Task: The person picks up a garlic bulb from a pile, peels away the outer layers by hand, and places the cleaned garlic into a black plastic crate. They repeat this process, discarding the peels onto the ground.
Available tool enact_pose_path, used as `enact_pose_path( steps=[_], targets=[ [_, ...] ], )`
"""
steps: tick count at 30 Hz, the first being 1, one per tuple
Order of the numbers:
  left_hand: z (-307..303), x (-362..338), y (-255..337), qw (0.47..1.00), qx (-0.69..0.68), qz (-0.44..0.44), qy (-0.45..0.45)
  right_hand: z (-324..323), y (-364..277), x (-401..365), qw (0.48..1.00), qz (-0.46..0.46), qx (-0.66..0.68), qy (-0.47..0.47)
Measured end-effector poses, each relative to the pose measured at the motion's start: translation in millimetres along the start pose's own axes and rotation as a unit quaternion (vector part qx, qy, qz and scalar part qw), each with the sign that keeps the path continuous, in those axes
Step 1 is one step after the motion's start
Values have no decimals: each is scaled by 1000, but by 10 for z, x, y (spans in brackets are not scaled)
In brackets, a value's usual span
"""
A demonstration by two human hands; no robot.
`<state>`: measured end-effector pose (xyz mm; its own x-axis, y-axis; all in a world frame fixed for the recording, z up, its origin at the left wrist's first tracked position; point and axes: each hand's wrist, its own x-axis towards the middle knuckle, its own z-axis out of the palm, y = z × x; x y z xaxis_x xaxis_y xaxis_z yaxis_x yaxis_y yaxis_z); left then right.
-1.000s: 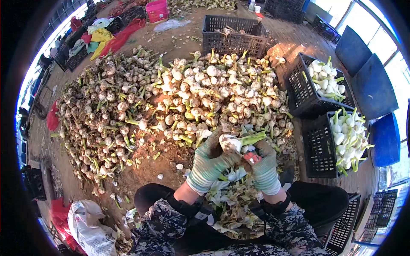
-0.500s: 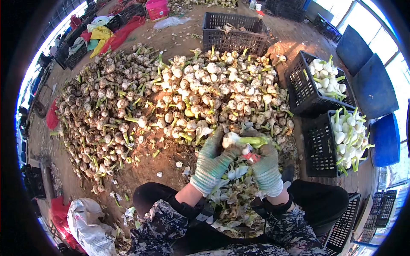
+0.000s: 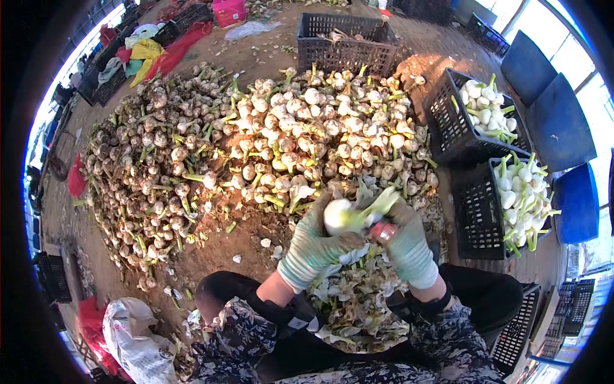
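Observation:
A garlic bulb [image 3: 339, 216] with a green stalk is in my gloved left hand [image 3: 311, 246], its fingers wrapped round the white bulb. My right hand [image 3: 409, 246], also gloved, is closed on a small red-handled tool [image 3: 384, 232] beside the stalk. The tool's working end cannot be made out. The stalk points up and to the right, with loose peel around it. Below both hands, stripped garlic skins [image 3: 358, 297] lie heaped between my knees. Just beyond my hands spreads a large pile of unpeeled garlic [image 3: 326, 128].
On the right stand two black crates, the nearer crate [image 3: 473, 214] and the farther crate [image 3: 441, 115], both holding cleaned white garlic. Another black crate [image 3: 345, 54] stands behind the pile. A white sack [image 3: 134, 339] lies at lower left. Blue panels [image 3: 559, 128] line the right side.
The garlic bulb now shows a larger, cleaner white surface, and its stalk has swung upward. My right hand has turned and shifted slightly right, exposing more of the red-handled tool.

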<state>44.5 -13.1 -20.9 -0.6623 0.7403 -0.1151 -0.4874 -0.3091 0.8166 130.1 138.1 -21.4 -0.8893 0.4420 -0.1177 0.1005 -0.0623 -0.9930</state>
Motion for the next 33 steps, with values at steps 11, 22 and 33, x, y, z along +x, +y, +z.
enact_pose_path(
  steps=[11,22,33],
  targets=[
    [-100,-30,94,987,144,40,-59,-382,446,156,793,-180,-523,-256],
    [-108,46,155,975,212,-37,-46,-159,-289,291,950,86,-186,-235],
    [-86,40,75,984,167,-53,-7,48,-370,16,918,-180,-347,-72]
  ],
)
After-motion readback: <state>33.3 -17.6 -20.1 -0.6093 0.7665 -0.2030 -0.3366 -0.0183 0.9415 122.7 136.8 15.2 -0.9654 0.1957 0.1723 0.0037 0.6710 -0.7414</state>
